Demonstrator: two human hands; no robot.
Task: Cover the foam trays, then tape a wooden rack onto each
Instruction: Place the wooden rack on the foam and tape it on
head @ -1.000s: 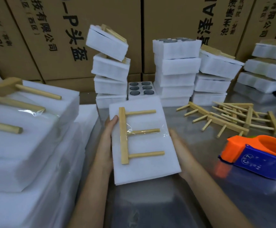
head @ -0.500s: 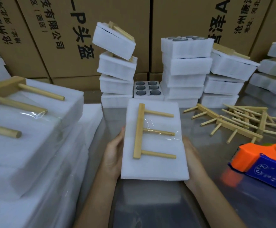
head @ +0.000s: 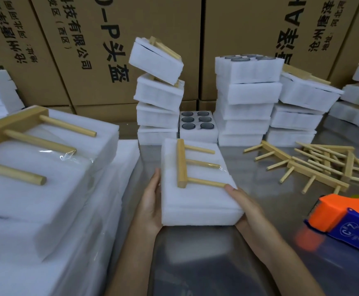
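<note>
A covered white foam tray [head: 197, 201] is held above the steel table in the middle of the view, its near end raised. A wooden rack [head: 182, 165] with three pegs lies on its top under clear tape. My left hand [head: 150, 206] grips the tray's left side and my right hand [head: 244, 210] grips its right near corner, thumb on top by the nearest peg. An uncovered foam tray [head: 197, 130] with six dark holes sits behind it. Loose wooden racks [head: 315, 165] lie piled at the right.
An orange and blue tape dispenser [head: 345, 221] sits at the right. Stacks of finished trays [head: 159, 92] and a taller tray stack [head: 247, 99] stand at the back against cardboard boxes. A big foam pile with a rack [head: 24, 167] fills the left.
Both hands have lifted the taped tray off the table and carried it forward and up. My right thumb has come onto the tray's top.
</note>
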